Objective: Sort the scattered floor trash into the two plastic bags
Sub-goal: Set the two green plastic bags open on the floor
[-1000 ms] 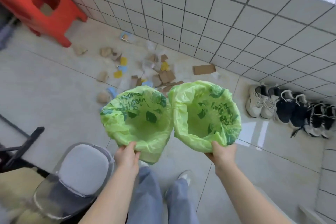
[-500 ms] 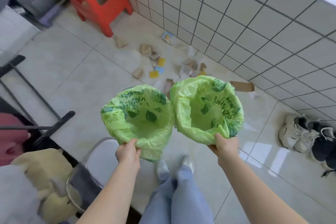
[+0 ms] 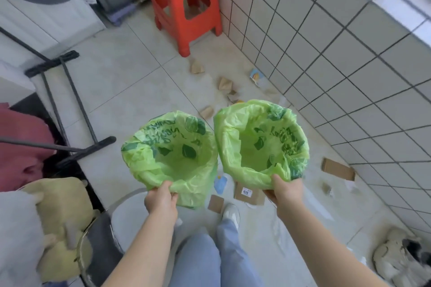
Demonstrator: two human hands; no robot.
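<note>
L hand (image 3: 161, 201) and R hand (image 3: 285, 192) each pinch a light-green printed plastic bag's rim (image 3: 163, 184), (image 3: 258, 182); mouths open, rims touching. Brown cardboard scraps (image 3: 338, 168) litter grey tile floor (image 3: 130, 72) along white tiled wall (image 3: 349, 58). Red plastic stool (image 3: 184, 4) ahead; floor left-centre free.

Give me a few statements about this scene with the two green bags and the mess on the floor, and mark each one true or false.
1. Each hand holds one green bag by its rim. True: the left hand grips the left bag and the right hand grips the right bag.
2. Both bags are already stuffed with trash. False: both look empty inside.
3. A red stool stands against the tiled wall. True.
4. The floor has been swept clean. False: cardboard scraps and wrappers still lie along the wall.
5. The bags are tied shut. False: both mouths are wide open.
</note>
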